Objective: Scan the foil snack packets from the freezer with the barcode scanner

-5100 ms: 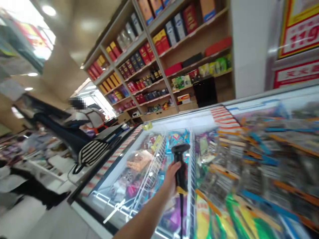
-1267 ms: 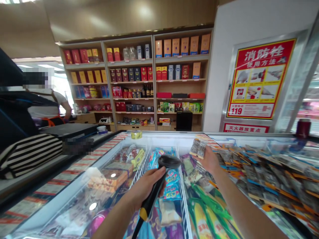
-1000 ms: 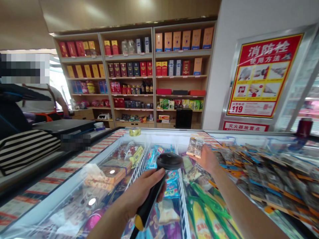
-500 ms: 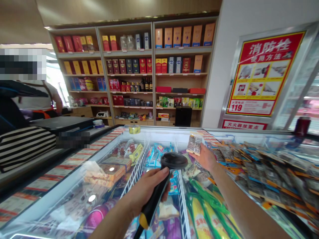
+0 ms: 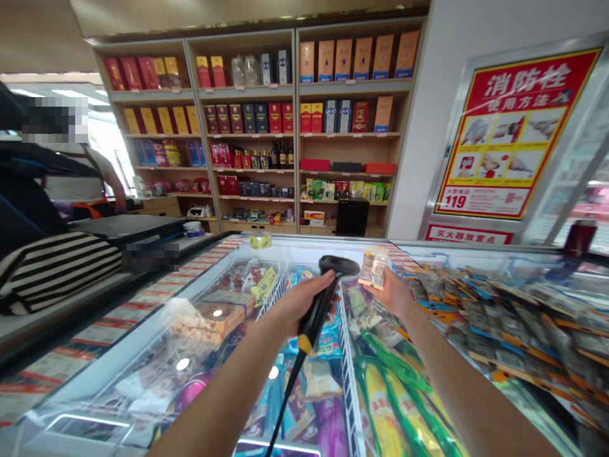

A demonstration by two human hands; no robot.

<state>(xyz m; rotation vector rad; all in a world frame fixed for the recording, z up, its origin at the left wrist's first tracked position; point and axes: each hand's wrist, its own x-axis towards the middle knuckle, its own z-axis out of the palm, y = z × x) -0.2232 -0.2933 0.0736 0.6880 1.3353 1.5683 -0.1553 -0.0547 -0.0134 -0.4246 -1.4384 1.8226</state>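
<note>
My left hand (image 5: 309,301) is wrapped round the handle of a black barcode scanner (image 5: 318,311) with a yellow band near its cord. The scanner's head points right, close to a small clear snack packet (image 5: 373,268). My right hand (image 5: 392,293) holds that packet upright by its lower right edge, the fingers partly hidden behind it. Both hands are above the glass top of a chest freezer (image 5: 143,355). Through the glass, below my right arm, green and yellow corn packs (image 5: 385,400) show.
White wire dividers (image 5: 349,381) split the freezer. Many dark packets (image 5: 499,317) are heaped at right. A tape roll (image 5: 261,240) sits on the far rim. At left are a striped bag (image 5: 57,273) and a person (image 5: 76,178). Shelves of boxes (image 5: 247,117) stand behind.
My left hand has raised the scanner up and to the right, bringing its head closer to the packet. The packet in my right hand has shifted slightly up and right.
</note>
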